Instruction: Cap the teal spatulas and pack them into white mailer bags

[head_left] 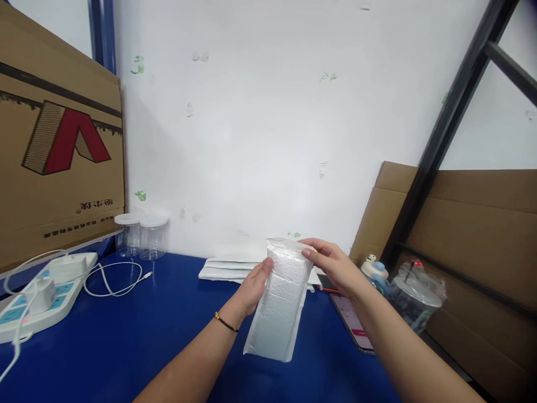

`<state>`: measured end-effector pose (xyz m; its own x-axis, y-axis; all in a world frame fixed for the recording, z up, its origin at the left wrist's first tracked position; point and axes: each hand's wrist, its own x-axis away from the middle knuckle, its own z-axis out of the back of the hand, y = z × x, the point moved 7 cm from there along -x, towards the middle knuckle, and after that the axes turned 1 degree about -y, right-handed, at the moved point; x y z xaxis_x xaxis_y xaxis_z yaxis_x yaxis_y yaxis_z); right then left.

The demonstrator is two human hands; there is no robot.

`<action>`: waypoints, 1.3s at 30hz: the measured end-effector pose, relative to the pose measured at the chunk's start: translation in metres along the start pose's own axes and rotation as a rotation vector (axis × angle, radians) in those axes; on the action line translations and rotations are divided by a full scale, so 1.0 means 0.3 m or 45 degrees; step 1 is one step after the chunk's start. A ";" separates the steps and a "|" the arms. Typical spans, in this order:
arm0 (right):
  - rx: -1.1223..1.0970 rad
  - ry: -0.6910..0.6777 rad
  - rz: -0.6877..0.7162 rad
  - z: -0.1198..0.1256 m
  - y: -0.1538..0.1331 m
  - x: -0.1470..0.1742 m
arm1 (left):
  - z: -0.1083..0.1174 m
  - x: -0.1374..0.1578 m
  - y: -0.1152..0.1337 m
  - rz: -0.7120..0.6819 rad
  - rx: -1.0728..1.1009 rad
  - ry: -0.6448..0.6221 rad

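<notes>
A white padded bubble mailer is held up above the blue table, tilted, with its narrow top edge toward the wall. My left hand grips its left side, thumb on the front face and fingers behind. At the upper right corner, my right hand pinches the mailer near its top edge between thumb and fingers. Whether anything is inside the mailer cannot be seen. Behind it, a stack of flat white mailers lies against the wall, partly hidden by my hands and the held one.
On the left are a white power strip with plugs, a coiled white cable and two clear lidded jars. To the right lie a phone, a small figurine and a plastic-wrapped container. A cardboard box stands at left.
</notes>
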<state>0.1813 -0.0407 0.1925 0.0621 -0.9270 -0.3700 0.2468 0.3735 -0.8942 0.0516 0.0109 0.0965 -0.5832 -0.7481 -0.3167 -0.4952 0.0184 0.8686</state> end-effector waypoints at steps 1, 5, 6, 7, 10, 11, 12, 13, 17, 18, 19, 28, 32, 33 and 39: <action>0.057 0.037 0.022 0.011 0.009 0.005 | 0.000 0.004 -0.002 0.008 0.022 0.003; 0.171 0.154 0.129 0.038 0.043 0.026 | -0.014 0.015 -0.030 0.080 0.134 -0.031; 0.184 0.162 0.152 0.039 0.052 0.032 | -0.015 0.015 -0.040 0.094 0.148 -0.038; 0.202 0.162 0.177 0.039 0.059 0.038 | -0.014 0.014 -0.050 0.097 0.152 -0.033; 0.276 0.071 0.254 0.022 0.077 0.062 | 0.011 0.010 -0.075 0.079 0.132 0.068; 0.293 0.020 0.275 0.013 0.085 0.070 | 0.021 0.011 -0.082 0.080 0.129 0.111; 0.303 -0.021 0.284 0.006 0.095 0.078 | 0.029 0.012 -0.087 0.090 0.129 0.144; 0.307 -0.040 0.284 0.003 0.107 0.084 | 0.033 0.015 -0.092 0.108 0.131 0.159; 0.338 0.046 0.254 0.022 0.153 0.086 | 0.014 0.012 -0.081 0.112 0.060 0.031; 0.338 0.065 0.230 0.028 0.161 0.080 | 0.012 0.007 -0.072 0.084 0.003 0.015; 0.332 0.073 0.202 0.033 0.165 0.073 | 0.015 -0.001 -0.060 0.046 -0.076 0.026; 0.925 -0.183 0.496 -0.023 -0.060 0.009 | -0.085 -0.036 0.102 -0.254 -1.014 0.007; 1.021 -0.072 0.406 0.106 -0.129 -0.014 | 0.007 -0.027 0.103 -0.209 -0.680 -0.002; 1.088 -0.044 0.361 0.149 -0.129 -0.025 | 0.066 -0.025 0.090 -0.178 -0.683 0.081; 1.192 0.152 0.221 0.309 -0.052 -0.143 | 0.360 -0.003 -0.036 -0.018 -0.964 0.423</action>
<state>0.2645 -0.0102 0.2456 0.0841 -0.8323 -0.5478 0.9193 0.2770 -0.2796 -0.0122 0.0830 0.0463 -0.3007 -0.9040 -0.3039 0.1360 -0.3560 0.9245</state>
